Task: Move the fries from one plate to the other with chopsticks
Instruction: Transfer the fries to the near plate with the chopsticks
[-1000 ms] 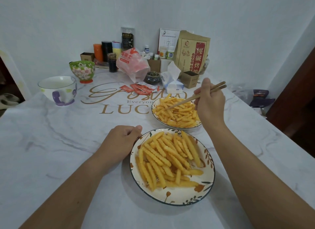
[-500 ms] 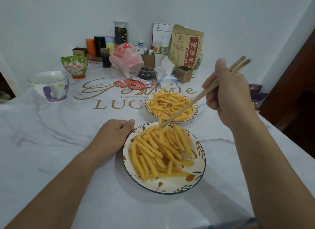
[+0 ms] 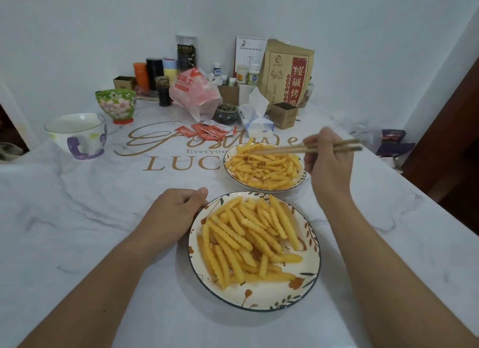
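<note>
I have a single view, from the camera worn on the head, looking forward and down across the white marble-patterned table (image 3: pixel 77 218). It sits close above the near round floral-rimmed plate of fries (image 3: pixel 308 283), which fills the lower centre. Both forearms enter from the bottom edge on either side of that plate; beyond it the white wall closes the view.

fries (image 3: pixel 248 238) heaped on both plates (image 3: pixel 305 290), chopsticks (image 3: pixel 287 149) level
</note>
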### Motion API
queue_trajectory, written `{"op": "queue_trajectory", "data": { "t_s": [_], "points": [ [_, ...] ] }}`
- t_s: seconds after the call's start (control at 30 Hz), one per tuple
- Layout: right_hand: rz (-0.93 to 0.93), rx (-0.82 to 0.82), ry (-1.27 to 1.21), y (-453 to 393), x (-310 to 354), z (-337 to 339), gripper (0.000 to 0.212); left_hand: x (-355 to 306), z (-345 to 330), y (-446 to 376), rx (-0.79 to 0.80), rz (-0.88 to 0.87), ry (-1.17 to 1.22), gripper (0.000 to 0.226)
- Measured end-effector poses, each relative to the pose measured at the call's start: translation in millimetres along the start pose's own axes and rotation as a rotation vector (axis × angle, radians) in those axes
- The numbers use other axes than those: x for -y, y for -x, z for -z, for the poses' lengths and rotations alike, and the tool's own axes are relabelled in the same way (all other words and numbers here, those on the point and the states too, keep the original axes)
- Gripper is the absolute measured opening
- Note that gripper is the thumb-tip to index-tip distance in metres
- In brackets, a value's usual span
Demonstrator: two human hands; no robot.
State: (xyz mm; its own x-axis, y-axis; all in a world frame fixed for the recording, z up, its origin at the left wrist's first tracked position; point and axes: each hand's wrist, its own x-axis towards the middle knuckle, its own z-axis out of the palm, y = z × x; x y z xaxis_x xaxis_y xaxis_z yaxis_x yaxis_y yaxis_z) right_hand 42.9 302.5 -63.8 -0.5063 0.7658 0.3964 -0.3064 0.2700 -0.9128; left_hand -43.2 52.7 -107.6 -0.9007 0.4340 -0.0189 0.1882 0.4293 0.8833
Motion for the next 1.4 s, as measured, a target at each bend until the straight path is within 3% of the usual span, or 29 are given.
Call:
{"op": "queue_trajectory", "data": {
  "t_s": [0.1, 0.27, 0.53, 0.8, 0.93, 1.03, 1.1, 1.27, 1.4],
  "points": [
    [0.025, 0.006, 0.004, -0.1, -10.1, 6.5, 0.044, -1.9, -0.2, -0.3, 0.002, 0.017, 0.021, 0.049],
    [0.101, 0.153, 0.112, 0.9, -20.4, 1.2, 0.042, -5.2, -1.4, 1.5, -0.010, 0.030, 0.015, 0.047],
    [0.140, 0.196, 0.188, 5.8, -23.5, -5.2, 0.039, -4.0, -1.9, 1.1, -0.002, 0.033, 0.034, 0.047],
    [-0.085, -0.145, -0.221, -4.3, 5.2, 15.0, 0.062, -5.3, -1.2, 2.0, 0.004, 0.039, 0.028, 0.048],
    [-0.248, 0.018, -0.448, -14.8, 15.2, 39.3, 0.064, -5.8, -1.4, 1.7, 0.005, 0.040, 0.029, 0.047],
    [-0.277, 0.198, -0.336, -14.9, 14.1, 45.3, 0.061, -4.6, -1.4, 1.0, 0.008, 0.043, 0.032, 0.047],
    [-0.252, 0.230, -0.256, -13.4, 13.2, 44.3, 0.060, -4.7, -1.4, 0.7, 0.006, 0.043, 0.027, 0.047],
    [-0.204, 0.011, -0.312, -15.4, 9.8, 39.8, 0.053, -1.8, -1.7, -1.0, 0.008, 0.045, 0.038, 0.047],
    [-0.126, 0.038, -0.061, -3.5, -5.6, 16.8, 0.042, -1.4, -2.5, -1.9, 0.018, 0.039, 0.048, 0.049]
  ]
}}
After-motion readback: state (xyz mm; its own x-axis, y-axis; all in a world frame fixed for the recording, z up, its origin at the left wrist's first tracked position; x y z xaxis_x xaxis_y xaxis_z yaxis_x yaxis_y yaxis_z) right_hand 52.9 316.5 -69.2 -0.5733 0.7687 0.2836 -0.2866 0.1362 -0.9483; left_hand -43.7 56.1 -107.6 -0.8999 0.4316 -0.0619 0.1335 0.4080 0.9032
